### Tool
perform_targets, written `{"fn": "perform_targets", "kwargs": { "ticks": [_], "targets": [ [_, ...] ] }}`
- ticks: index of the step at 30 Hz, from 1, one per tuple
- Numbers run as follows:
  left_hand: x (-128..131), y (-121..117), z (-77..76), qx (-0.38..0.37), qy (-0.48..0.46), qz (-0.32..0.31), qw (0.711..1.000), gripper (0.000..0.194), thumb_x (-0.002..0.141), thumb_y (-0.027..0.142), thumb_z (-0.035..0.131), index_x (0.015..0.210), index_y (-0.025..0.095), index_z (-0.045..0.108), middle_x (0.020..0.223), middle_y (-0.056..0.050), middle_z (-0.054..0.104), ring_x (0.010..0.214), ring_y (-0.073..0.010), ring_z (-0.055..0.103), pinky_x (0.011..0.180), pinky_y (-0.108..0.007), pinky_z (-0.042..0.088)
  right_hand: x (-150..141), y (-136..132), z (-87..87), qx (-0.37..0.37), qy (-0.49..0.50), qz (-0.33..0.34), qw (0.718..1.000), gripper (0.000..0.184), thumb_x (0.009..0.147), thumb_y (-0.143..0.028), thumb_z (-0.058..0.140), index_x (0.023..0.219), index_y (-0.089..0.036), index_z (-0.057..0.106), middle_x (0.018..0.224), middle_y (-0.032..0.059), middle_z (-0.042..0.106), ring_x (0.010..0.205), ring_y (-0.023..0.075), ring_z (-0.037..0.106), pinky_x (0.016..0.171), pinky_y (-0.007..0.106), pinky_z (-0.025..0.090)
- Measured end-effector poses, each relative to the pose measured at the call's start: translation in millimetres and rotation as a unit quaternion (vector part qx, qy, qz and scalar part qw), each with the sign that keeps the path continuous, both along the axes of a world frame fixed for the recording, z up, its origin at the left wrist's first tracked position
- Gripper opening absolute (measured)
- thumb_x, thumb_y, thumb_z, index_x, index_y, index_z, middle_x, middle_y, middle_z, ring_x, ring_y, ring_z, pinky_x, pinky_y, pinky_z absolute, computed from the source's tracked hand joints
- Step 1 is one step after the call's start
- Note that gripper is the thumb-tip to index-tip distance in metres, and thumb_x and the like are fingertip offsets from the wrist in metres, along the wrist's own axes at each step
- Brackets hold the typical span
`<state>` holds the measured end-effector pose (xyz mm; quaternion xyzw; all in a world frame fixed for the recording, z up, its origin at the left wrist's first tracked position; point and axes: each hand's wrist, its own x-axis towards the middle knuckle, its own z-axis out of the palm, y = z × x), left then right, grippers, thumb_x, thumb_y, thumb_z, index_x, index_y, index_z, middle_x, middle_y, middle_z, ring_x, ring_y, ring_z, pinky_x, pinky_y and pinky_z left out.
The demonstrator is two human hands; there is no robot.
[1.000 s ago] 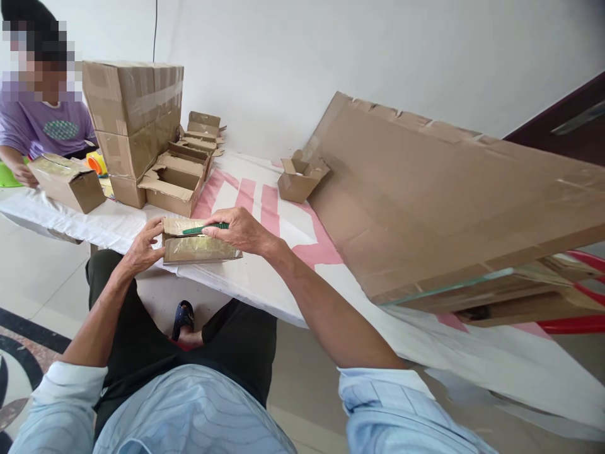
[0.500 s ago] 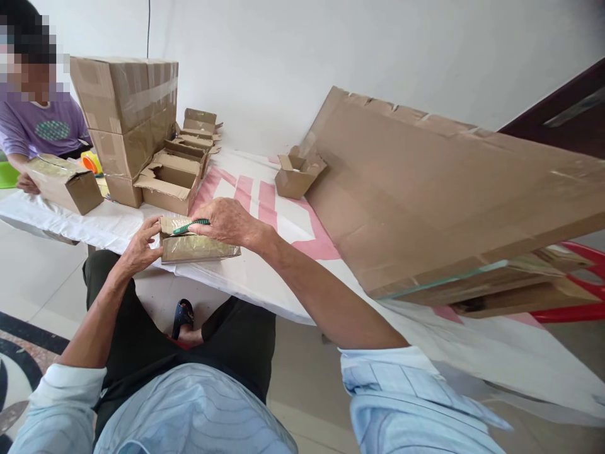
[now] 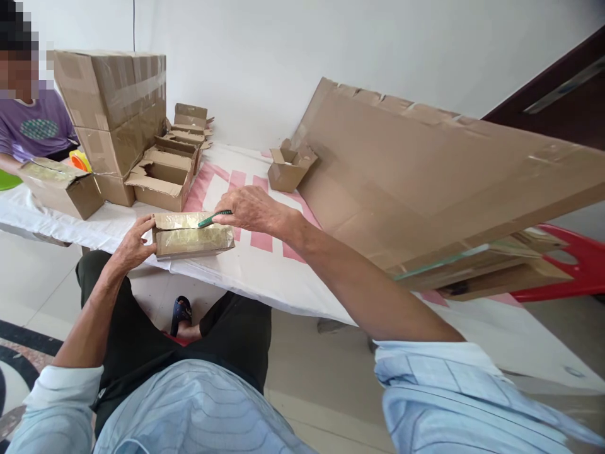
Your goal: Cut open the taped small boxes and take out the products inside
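Fingers of the right hand [image 3: 250, 209] pinch a green tool [image 3: 214, 218] at the seam of a taped carton [image 3: 193, 241], its left end gripped by the left hand [image 3: 132, 246].
Stacked boxes [image 3: 111, 94] and an open carton [image 3: 158, 189] stand on the far left; a small open box [image 3: 286, 175] and a large cardboard panel [image 3: 425, 176] bound the far and right sides; the right forearm slants in from the near right, palm down; the tool tip is farther right along the seam than before.

The near box [image 3: 195, 242] lies (on the table [image 3: 265, 284]) before cartons [image 3: 163, 186].
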<state>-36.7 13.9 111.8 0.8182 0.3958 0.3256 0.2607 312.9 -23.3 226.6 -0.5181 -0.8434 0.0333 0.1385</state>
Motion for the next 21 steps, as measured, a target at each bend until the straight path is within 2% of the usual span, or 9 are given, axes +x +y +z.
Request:
{"fn": "perform_targets", "kwargs": {
  "ticks": [7, 13, 21],
  "targets": [
    [1, 3, -1.4, 0.006, 0.001, 0.004, 1.0, 0.077, 0.079, 0.02, 0.07, 0.154, 0.034, 0.078, 0.169, -0.009, 0.064, 0.152, -0.0375, 0.063, 0.095, -0.04, 0.069, 39, -9, -5.2, 0.009, -0.022, -0.027, 0.999, 0.042, 0.107, -0.062, 0.079, 0.085, -0.028, 0.091, 0.086, 0.0053, 0.082, 0.08, 0.0227, 0.065, 0.067, 0.037, 0.028],
    [6, 11, -4.9, 0.0, 0.005, -0.005, 1.0, 0.077, 0.079, 0.019, 0.07, 0.155, 0.031, 0.077, 0.173, -0.011, 0.059, 0.157, -0.0384, 0.059, 0.095, -0.04, 0.07, 61, -16, -13.1, 0.014, -0.067, -0.039, 0.997, 0.028, 0.11, -0.048, 0.075, 0.101, -0.03, 0.095, 0.099, 0.0055, 0.086, 0.089, 0.0243, 0.068, 0.069, 0.036, 0.029],
    [19, 18, 2.0, 0.008, -0.007, -0.036, 0.999, 0.076, 0.074, 0.016, 0.067, 0.147, 0.027, 0.08, 0.17, -0.013, 0.062, 0.158, -0.0383, 0.058, 0.085, -0.035, 0.071, 54, -20, -24.5, 0.054, -0.083, -0.054, 0.994, 0.029, 0.108, -0.043, 0.076, 0.093, -0.023, 0.089, 0.096, 0.01, 0.084, 0.085, 0.0257, 0.068, 0.067, 0.038, 0.027]
  ]
}}
